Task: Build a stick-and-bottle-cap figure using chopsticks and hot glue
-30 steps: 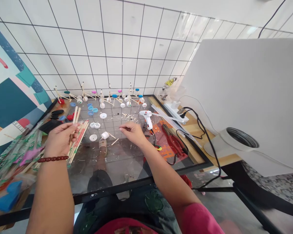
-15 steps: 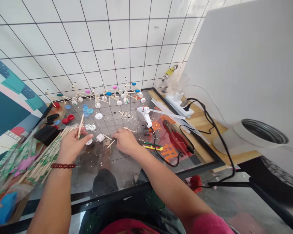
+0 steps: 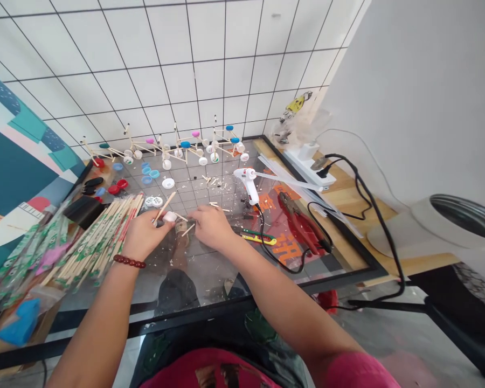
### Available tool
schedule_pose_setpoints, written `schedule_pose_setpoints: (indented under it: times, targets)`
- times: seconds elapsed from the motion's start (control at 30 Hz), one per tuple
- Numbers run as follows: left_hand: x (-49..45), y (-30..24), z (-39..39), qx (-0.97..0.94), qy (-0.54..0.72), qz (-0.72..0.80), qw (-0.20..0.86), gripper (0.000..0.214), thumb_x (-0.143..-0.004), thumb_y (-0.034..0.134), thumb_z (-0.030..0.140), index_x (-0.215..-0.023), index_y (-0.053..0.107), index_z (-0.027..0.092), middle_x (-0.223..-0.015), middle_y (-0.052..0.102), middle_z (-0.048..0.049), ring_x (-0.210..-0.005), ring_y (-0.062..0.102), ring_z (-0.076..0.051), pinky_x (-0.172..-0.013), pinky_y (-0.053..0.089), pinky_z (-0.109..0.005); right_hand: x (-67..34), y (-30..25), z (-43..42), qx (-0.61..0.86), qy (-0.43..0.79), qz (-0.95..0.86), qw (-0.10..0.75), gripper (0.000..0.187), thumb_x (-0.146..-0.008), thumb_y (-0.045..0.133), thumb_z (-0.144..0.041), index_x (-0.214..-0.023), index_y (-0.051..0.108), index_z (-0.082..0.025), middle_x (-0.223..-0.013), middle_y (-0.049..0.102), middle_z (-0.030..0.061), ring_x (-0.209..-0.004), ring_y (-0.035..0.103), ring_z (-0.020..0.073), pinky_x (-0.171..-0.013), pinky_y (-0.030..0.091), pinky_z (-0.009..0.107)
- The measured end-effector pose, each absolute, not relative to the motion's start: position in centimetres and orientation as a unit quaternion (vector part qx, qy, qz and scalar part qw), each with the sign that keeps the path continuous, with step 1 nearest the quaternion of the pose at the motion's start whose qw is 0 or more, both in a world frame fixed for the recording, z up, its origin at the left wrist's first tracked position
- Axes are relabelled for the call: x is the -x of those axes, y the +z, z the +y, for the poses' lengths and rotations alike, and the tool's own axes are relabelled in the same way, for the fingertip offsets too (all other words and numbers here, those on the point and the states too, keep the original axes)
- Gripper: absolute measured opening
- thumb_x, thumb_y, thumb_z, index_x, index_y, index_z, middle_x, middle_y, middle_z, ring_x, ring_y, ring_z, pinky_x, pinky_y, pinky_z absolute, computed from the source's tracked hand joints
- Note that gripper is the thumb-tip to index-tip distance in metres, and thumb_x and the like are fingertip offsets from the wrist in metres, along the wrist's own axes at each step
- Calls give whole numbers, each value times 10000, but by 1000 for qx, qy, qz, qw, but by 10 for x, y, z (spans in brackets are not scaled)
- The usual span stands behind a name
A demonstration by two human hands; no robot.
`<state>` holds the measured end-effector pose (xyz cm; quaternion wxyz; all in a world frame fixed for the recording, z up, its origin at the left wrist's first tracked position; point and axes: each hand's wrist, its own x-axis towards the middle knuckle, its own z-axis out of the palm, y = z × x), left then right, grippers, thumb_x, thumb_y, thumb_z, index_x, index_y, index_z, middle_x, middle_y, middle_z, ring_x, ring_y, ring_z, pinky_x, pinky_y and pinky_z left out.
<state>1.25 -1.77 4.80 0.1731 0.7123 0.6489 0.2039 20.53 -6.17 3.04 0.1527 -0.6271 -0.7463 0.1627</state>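
My left hand (image 3: 144, 235) is closed on a short wooden stick (image 3: 167, 206) that points up and to the right. Its thumb lies against or just over a small white block (image 3: 170, 216); I cannot tell whether it touches. My right hand (image 3: 213, 227) is low over the glass table (image 3: 222, 269), its fingertips drawn together beside two cut stick pieces, one stick piece (image 3: 181, 216) near the block and another stick piece (image 3: 188, 230) nearer to me. What its fingers hold, if anything, is hidden.
Stick-and-cap figures (image 3: 186, 146) line the wall side. A white glue gun (image 3: 247, 184), yellow cutter (image 3: 259, 240) and red-handled pliers (image 3: 303, 223) lie right. Wrapped chopsticks (image 3: 101, 237) are piled left, with blue caps (image 3: 150, 175) beyond. A power strip (image 3: 309, 170) stands at right.
My left hand has moved right with the wooden stick, which now leans more, and has reached the white block. My right hand stays by the stick pieces. The camera view has shifted slightly.
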Motion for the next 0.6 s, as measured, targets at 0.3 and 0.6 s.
schedule_pose_setpoints:
  times: [0.3, 0.6]
  targets:
    - [-7, 50, -15, -720, 178, 649, 168, 402, -704, 749, 403, -1040, 852, 207, -677, 704, -3, -640, 644, -240, -707, 512, -331, -205, 29, -60, 641, 151, -735, 163, 453, -1016, 493, -95, -1337, 774, -246, -1289, 784, 80, -1228, 709, 259, -1048, 505, 401]
    - [-5, 45, -14, -734, 182, 634, 164, 401, -708, 746, 415, -1041, 849, 216, -768, 750, -26, -647, 631, -236, -683, 495, -325, -199, 26, -62, 623, 127, -760, 136, 420, -997, 500, -120, -1244, 800, -278, -1264, 774, 65, -1231, 701, 258, -1018, 472, 392]
